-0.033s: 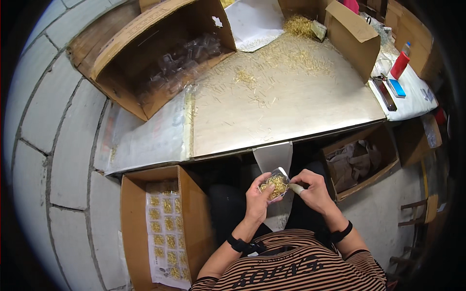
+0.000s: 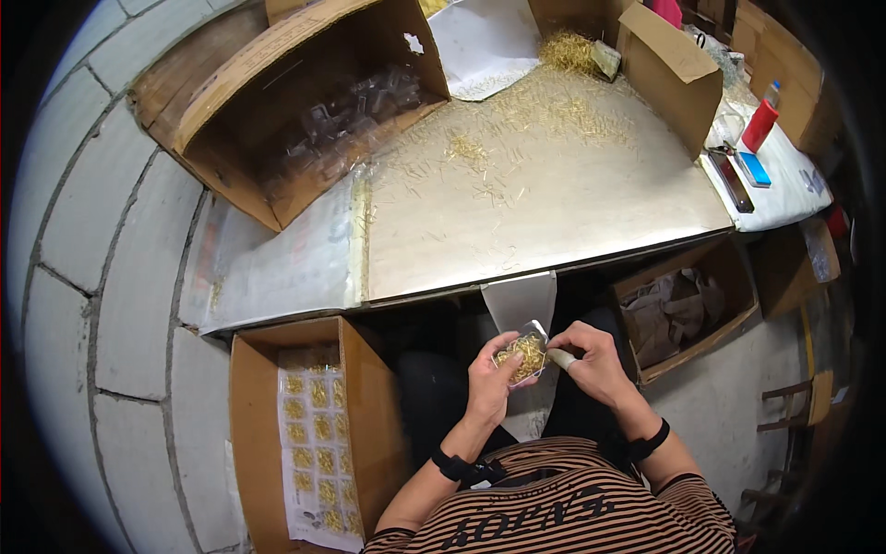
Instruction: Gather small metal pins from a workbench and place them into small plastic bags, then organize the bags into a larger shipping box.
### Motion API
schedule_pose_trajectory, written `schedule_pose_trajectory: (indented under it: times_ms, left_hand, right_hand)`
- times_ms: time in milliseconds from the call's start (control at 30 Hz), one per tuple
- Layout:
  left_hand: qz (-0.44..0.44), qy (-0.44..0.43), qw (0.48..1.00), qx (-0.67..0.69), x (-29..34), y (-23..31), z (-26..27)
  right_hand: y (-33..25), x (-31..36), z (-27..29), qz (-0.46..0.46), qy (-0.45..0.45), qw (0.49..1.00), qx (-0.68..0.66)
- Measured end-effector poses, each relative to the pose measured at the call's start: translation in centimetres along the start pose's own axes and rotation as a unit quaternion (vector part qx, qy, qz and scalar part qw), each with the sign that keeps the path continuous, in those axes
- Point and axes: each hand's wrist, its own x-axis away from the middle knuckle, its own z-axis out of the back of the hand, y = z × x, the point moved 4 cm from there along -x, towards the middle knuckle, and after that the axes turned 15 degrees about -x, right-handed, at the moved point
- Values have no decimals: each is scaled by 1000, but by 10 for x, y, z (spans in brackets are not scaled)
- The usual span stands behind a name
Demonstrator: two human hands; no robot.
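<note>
hardly anything has moved that i can see from far off since the earlier frame. my left hand (image 2: 486, 377) is curled shut around a small clear plastic box (image 2: 522, 356) full of thin gold metal pieces, its thumb on them. the box is over the lap, just off the near edge of the pale flat tabletop (image 2: 544, 226). my right hand (image 2: 593, 362) is bent, fingertips close together at the box's right side; i cannot tell if they grip anything. a tall brown cardboard box (image 2: 374, 420) stands on the left.
</note>
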Motion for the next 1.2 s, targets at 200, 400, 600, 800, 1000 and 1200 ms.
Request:
schedule_pose_trajectory:
  times_ms: [200, 400, 600, 800, 1000, 1200]
  left_hand:
    - [19, -47, 999, 4, 0, 4, -1]
    - [17, -32, 999, 31, -7, 0, 6]
    - [-22, -26, 996, 88, -12, 12, 10]
    - [-20, -9, 999, 30, -11, 15, 9]
    - [-8, -22, 1000, -7, -13, 19, 16]
    - [4, -50, 998, -31, -10, 19, 9]
  right_hand:
    - [-10, -14, -18, 80, 3, 989, 126]
    - [-10, -13, -25, 156, -59, 973, 160]
    - [-17, -8, -9, 88, -50, 994, 48]
    - [-6, -9, -12, 92, -20, 994, 63]
    - [-12, -13, -17, 111, -20, 987, 113]
    - [-19, -18, -27, 201, 0, 956, 214]
